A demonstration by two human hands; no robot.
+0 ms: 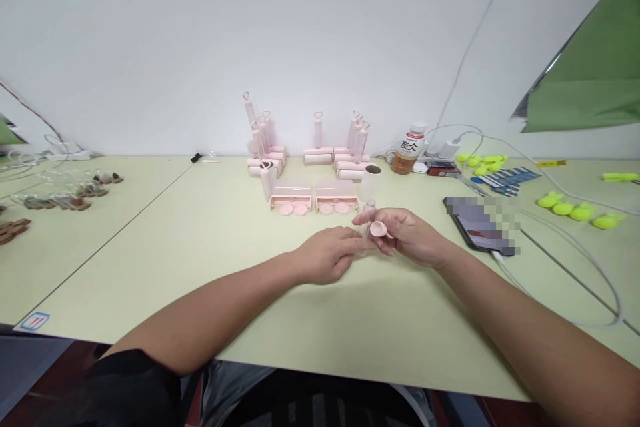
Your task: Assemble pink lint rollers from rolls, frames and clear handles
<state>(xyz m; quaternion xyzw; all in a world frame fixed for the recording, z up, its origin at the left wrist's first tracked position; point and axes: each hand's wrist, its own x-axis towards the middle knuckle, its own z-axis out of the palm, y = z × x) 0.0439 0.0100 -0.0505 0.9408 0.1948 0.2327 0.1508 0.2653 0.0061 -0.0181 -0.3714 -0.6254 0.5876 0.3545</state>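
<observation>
My right hand (pixel 407 237) is closed round a small pale pink cup-like piece (pixel 379 229), its round opening facing me. My left hand (pixel 330 255) reaches in from the left, its fingers touching something clear beside that piece; whether they grip it I cannot make out. Just beyond the hands stand two open pink cases (pixel 291 199) with round pink discs in front. A white-pink cylinder (pixel 371 183) stands behind my right hand, and another pink cylinder (pixel 269 181) is left of the cases.
Pink tubes with heart-shaped tops (pixel 318 131) stand by the wall. A drink bottle (pixel 407 150) is at the back right. A phone (pixel 477 225) with a cable, yellow-green pieces (pixel 581 211) and blue strips lie right. Small bagged items (pixel 75 199) lie far left.
</observation>
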